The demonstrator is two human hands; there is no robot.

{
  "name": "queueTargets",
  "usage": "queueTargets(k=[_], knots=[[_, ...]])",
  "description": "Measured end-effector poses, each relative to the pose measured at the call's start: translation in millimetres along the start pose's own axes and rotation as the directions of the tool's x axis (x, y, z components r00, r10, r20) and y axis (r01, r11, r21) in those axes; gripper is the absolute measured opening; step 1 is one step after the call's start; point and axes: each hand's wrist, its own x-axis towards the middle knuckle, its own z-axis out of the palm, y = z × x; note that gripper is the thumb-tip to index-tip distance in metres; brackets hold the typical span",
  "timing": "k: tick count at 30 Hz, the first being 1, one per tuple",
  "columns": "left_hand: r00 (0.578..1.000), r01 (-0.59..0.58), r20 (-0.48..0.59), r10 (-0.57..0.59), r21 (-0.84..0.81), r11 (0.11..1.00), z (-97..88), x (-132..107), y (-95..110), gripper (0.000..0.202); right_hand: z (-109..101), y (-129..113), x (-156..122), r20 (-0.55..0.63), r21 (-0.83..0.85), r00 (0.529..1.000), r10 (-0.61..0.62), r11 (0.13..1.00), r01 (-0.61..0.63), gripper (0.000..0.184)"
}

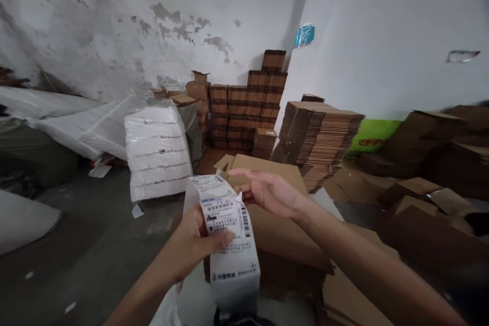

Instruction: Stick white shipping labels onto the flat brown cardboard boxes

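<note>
My left hand (202,239) is closed around a strip of printed shipping labels (233,260), with the thumb lying flat across the printed face. The strip carries barcodes and small text; its lower end hangs down towards me and its upper part bends back over the fingers. At the strip's upper right edge, my right hand (267,193) pinches a lifted corner of one label, its index finger stretched out above. Right behind and below both hands stands a brown cardboard box (282,224) on a white surface.
Bundled flat cartons (321,137) stand behind the box, with more stacks (248,112) along the wall. A plastic-wrapped white bale (156,153) is on the floor at left. Loose cardboard boxes (424,214) crowd the right side. Paper scraps (137,211) lie on the grey floor.
</note>
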Motion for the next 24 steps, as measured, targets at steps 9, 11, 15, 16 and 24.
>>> queueTargets(k=[9,11,15,16,24], knots=[[0.998,0.047,-0.05,-0.05,-0.055,0.997,-8.8,-15.9,-1.5,0.066,10.9,8.7,35.2,-0.238,-0.111,0.936,-0.258,0.965,0.238,0.019],[0.998,0.048,-0.047,-0.051,-0.063,0.997,-10.5,-18.8,-1.2,0.066,8.9,13.0,39.0,-0.237,-0.17,0.928,-0.289,0.952,0.254,0.017],[0.996,0.033,-0.076,-0.038,-0.069,0.997,-12.2,-21.4,-2.2,0.057,8.1,11.0,33.1,-0.17,-0.516,0.879,-0.445,0.8,0.305,0.011],[0.996,0.024,-0.084,-0.03,-0.075,0.997,-12.3,-21.5,-2.8,0.055,8.6,8.3,28.3,-0.133,-0.625,0.864,-0.486,0.718,0.307,0.014],[0.996,0.019,-0.079,-0.028,-0.106,0.994,-10.9,-23.5,-4.3,0.049,7.1,-3.0,4.6,0.221,-0.764,0.908,-0.355,0.515,0.388,0.02]])
